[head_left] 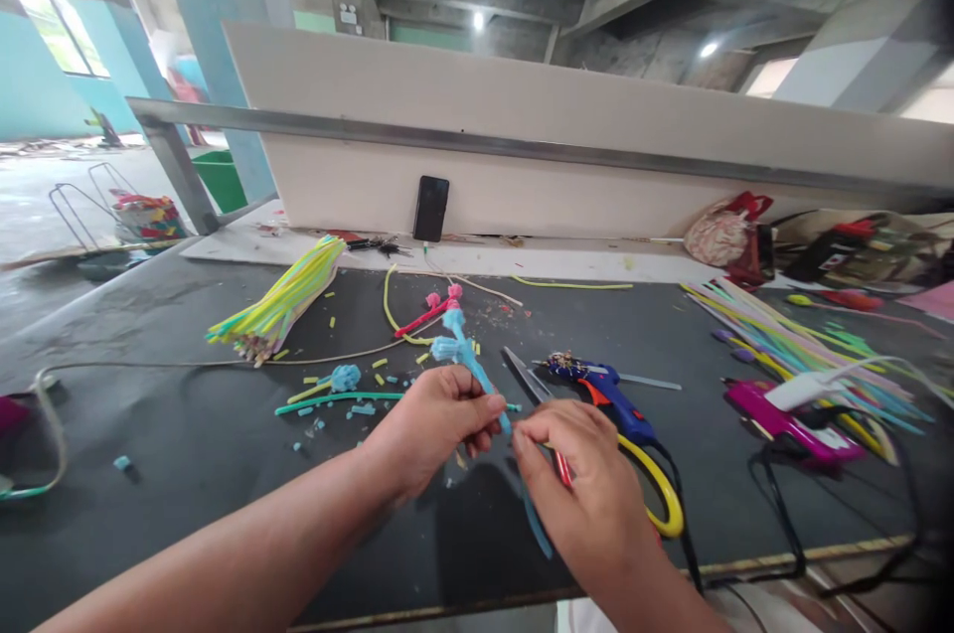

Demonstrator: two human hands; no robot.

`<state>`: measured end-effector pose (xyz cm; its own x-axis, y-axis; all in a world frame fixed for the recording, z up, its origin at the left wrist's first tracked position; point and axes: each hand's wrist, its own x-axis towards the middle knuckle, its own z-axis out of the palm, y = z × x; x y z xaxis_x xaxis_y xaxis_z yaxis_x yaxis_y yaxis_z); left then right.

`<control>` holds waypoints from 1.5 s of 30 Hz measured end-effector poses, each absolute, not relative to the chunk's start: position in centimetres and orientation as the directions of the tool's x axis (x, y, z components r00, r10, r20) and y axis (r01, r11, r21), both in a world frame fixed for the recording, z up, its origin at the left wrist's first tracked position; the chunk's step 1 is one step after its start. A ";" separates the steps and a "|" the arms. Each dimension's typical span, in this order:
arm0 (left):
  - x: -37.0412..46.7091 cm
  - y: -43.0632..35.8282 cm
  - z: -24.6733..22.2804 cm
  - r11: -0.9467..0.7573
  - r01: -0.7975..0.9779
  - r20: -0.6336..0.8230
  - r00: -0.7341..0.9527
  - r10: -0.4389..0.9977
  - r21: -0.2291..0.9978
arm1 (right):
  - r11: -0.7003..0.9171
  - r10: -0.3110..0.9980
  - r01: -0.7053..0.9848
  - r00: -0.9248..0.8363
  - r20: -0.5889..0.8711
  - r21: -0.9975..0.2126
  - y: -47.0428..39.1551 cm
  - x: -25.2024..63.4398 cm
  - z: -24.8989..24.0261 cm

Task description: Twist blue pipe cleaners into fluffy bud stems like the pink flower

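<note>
My left hand is closed around the stem of a light blue fuzzy piece, which tilts up and left with pink blobs at its top. Just right of it, my right hand pinches at the stem's lower end; a loose blue strip hangs below its fingers. Under and beyond the right hand lie scissors with a yellow handle, blades pointing up-left. A blue glue gun rests behind them. Left of my left hand are a blue fuzzy ball and a green stem.
A yellow-green bundle of stems lies at the back left, more loose stems at the right. Near those sits a magenta tool with cables. A black phone leans against the back board. Cut bits are scattered about; a cord crosses the left side.
</note>
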<state>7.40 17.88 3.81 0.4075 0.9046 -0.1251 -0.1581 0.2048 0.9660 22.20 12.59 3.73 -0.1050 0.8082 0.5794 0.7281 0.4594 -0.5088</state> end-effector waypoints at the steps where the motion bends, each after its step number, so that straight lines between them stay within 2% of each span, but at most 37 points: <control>1: 7.4 17.8 3.9 0.197 -0.165 -0.114 0.413 0.903 0.966 | 0.386 0.880 0.669 -0.062 0.470 -0.635 12.6 22.3 3.9; 3: 7.5 17.7 4.1 0.180 -0.188 -0.085 0.426 0.901 0.965 | 0.177 0.980 0.460 -0.002 0.198 -0.870 12.7 22.5 4.2; 4: 7.6 17.7 4.2 0.169 -0.202 -0.067 0.430 0.900 0.965 | 0.071 0.997 0.314 -0.003 0.074 -0.947 12.8 22.5 4.3; 6: 7.6 17.6 4.4 0.141 -0.224 -0.030 0.437 0.899 0.964 | -0.090 0.994 -0.010 -0.057 -0.089 -0.996 12.8 22.5 4.3; 7: 7.6 17.5 4.5 0.128 -0.234 -0.012 0.442 0.897 0.964 | -0.167 0.983 -0.165 -0.105 -0.152 -0.972 12.8 22.4 4.1; 9: 7.4 17.4 4.7 0.101 -0.247 0.023 0.454 0.891 0.964 | -0.365 0.927 -0.410 -0.243 -0.286 -0.836 12.8 22.2 3.6; 12: 7.1 17.2 4.8 0.048 -0.248 0.084 0.495 0.865 0.968 | -0.648 0.761 -0.524 -0.486 -0.431 -0.553 12.9 22.0 2.9; 13: 7.0 17.1 4.8 0.026 -0.249 0.109 0.513 0.851 0.968 | -0.696 0.717 -0.516 -0.538 -0.443 -0.500 12.9 22.0 2.7; 15: 6.8 17.1 4.6 -0.002 -0.255 0.147 0.552 0.821 0.967 | -0.729 0.681 -0.485 -0.587 -0.438 -0.483 12.9 22.1 2.5; 23: 6.0 18.5 4.5 0.067 -0.168 0.067 0.682 0.728 0.984 | -0.562 0.820 -0.496 -0.442 -0.365 -0.662 13.0 22.4 2.5; 28: 6.2 18.4 4.6 0.019 -0.137 0.073 0.631 0.772 0.990 | -0.562 0.816 -0.460 -0.446 -0.368 -0.687 13.1 22.6 2.7; 31: 6.3 18.4 4.5 0.003 -0.120 0.066 0.567 0.821 0.993 | -0.426 0.894 -0.421 -0.331 -0.301 -0.801 13.2 22.9 3.2; 33: 6.3 18.4 4.4 -0.028 -0.118 0.089 0.546 0.833 0.993 | -0.341 0.926 -0.358 -0.285 -0.246 -0.869 13.2 23.1 3.6; 36: 6.4 18.6 4.2 -0.041 -0.128 0.105 0.545 0.832 0.991 | -0.303 0.932 -0.266 -0.285 -0.226 -0.915 13.3 23.2 3.8; 39: 6.6 18.6 3.9 -0.020 -0.130 0.085 0.520 0.850 0.991 | -0.200 0.966 -0.135 -0.195 -0.172 -0.971 13.5 23.2 3.6; 42: 6.7 18.8 3.7 -0.016 -0.129 0.077 0.484 0.872 0.991 | -0.043 0.990 0.111 -0.132 -0.058 -0.993 13.4 23.2 3.5; 45: 6.7 18.9 3.7 -0.003 -0.141 0.072 0.485 0.871 0.990 | 0.119 0.992 0.392 -0.086 0.093 -0.912 13.2 23.2 3.7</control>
<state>6.71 18.94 3.66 0.4851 0.8715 0.0717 -0.1414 -0.0027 0.9899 23.15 13.18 3.66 -0.0865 0.9919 0.0926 0.3919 0.1193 -0.9122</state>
